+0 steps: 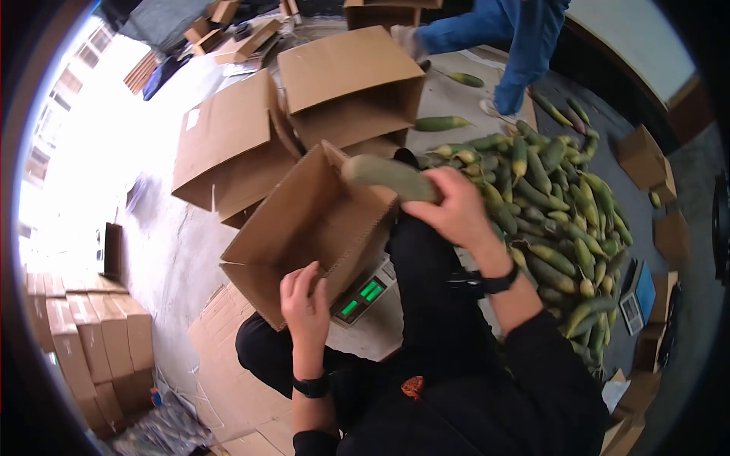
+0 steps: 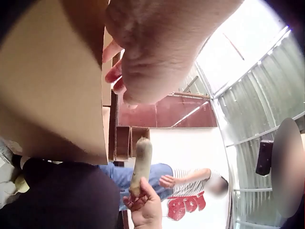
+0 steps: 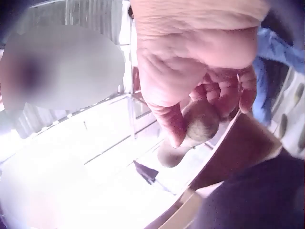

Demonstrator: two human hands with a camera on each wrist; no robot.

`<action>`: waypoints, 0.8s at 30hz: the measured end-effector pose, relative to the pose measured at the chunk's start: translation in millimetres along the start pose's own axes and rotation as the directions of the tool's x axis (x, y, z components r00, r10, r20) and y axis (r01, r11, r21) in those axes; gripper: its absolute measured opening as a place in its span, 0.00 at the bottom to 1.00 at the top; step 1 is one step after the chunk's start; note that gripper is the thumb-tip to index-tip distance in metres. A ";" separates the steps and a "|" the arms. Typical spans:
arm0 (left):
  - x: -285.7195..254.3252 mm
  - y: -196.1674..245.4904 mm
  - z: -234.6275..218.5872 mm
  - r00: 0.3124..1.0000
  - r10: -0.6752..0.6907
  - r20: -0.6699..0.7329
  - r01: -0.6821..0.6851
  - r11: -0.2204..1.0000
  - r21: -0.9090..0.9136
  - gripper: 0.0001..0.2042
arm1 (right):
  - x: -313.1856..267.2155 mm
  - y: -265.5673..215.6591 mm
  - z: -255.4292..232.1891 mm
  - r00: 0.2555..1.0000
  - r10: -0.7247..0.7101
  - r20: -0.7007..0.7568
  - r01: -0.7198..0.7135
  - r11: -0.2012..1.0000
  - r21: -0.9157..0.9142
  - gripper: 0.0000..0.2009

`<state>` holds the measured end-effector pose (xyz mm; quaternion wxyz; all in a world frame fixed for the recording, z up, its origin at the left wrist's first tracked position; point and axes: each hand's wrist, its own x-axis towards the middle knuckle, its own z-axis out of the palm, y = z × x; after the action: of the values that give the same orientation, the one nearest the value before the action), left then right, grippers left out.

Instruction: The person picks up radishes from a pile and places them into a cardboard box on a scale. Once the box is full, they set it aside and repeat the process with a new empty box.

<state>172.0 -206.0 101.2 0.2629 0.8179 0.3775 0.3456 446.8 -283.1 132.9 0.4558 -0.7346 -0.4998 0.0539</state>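
My right hand [image 1: 458,209] grips one end of a long green radish [image 1: 389,176], whose other end reaches over the near right edge of an open cardboard box [image 1: 285,216]. In the right wrist view the fingers and thumb of the hand [image 3: 200,71] curl round the radish [image 3: 201,125]. At the box's lower left side my left hand [image 1: 306,302] has its fingers loosely bent at the rim, holding nothing. The left wrist view shows that hand [image 2: 147,52] beside the cardboard wall [image 2: 52,86]. A scale with a green display [image 1: 363,298] sits beside the box, by my leg.
A large heap of radishes [image 1: 544,205] lies to the right. Two more open boxes [image 1: 346,68] stand beyond the box. A person in blue trousers [image 1: 525,45] is at the top. Stacked cartons [image 1: 99,327] are at the lower left, another scale [image 1: 633,304] at the right.
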 end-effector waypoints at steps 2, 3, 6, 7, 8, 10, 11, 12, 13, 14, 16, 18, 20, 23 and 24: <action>-7.2 -3.6 -3.9 0.996 0.001 -0.089 0.004 0.998 0.059 0.12 | 1.5 -24.2 29.2 0.998 -0.052 0.028 0.053 0.999 -0.011 0.20; -10.7 -5.4 -5.8 0.994 -0.002 -0.112 0.013 0.995 0.098 0.12 | 0.3 -30.0 45.1 0.992 -0.076 0.102 0.082 0.995 -0.061 0.20; -21.9 -18.1 -4.7 0.985 0.033 -0.171 0.000 0.982 0.189 0.12 | -8.7 -46.0 88.8 0.951 -0.166 0.259 0.209 0.966 -0.149 0.18; -23.9 -20.0 -3.8 0.985 0.029 -0.169 0.007 0.978 0.208 0.12 | -14.6 -49.3 101.3 0.938 -0.155 0.309 0.213 0.963 -0.167 0.17; -23.8 -21.1 -2.4 0.987 0.030 -0.160 0.003 0.979 0.204 0.12 | -20.5 -53.2 110.4 0.923 -0.135 0.360 0.207 0.964 -0.169 0.16; -24.4 -22.8 0.0 0.989 0.035 -0.146 0.004 0.967 0.256 0.12 | -31.6 -57.9 123.4 0.923 -0.163 0.349 0.228 0.962 -0.152 0.12; -23.6 -21.4 2.0 0.989 0.053 -0.139 -0.012 0.960 0.279 0.11 | -35.0 -56.0 128.9 0.925 -0.146 0.350 0.211 0.965 -0.155 0.12; -24.1 -22.0 3.7 0.991 0.051 -0.121 -0.015 0.961 0.276 0.11 | -38.2 -54.5 132.4 0.916 -0.155 0.371 0.229 0.959 -0.165 0.11; -23.8 -23.8 5.4 0.992 0.051 -0.114 -0.014 0.952 0.305 0.11 | -41.4 -52.3 135.1 0.906 -0.162 0.391 0.246 0.953 -0.175 0.09; -23.8 -25.5 7.1 0.993 0.052 -0.103 -0.014 0.943 0.333 0.10 | -45.0 -48.8 137.2 0.910 -0.138 0.390 0.223 0.958 -0.180 0.09; -22.8 -24.7 9.4 0.995 0.018 -0.094 0.015 0.944 0.329 0.08 | -47.8 -44.0 134.7 0.920 -0.205 0.334 0.253 0.962 -0.104 0.07; -21.9 -29.3 11.0 0.996 0.052 -0.067 -0.028 0.945 0.327 0.08 | -49.2 -40.6 134.2 0.922 -0.180 0.342 0.215 0.974 -0.069 0.07; -22.4 -32.0 13.1 0.997 0.051 -0.055 -0.029 0.938 0.345 0.08 | -50.3 -40.1 132.0 0.933 -0.239 0.268 0.223 0.971 0.090 0.08; -21.5 -31.1 14.8 0.998 0.048 -0.046 -0.025 0.918 0.397 0.08 | -50.2 -41.3 121.1 0.949 -0.221 0.226 0.180 0.965 0.189 0.07; -20.9 -30.8 15.1 0.998 0.046 -0.041 -0.025 0.906 0.423 0.08 | -48.5 -40.2 115.8 0.954 -0.234 0.186 0.188 0.953 0.236 0.07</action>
<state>160.1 -207.4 62.9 0.0640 0.8533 0.4347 0.2808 333.3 -246.4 76.6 0.4800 -0.6130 -0.6126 0.1363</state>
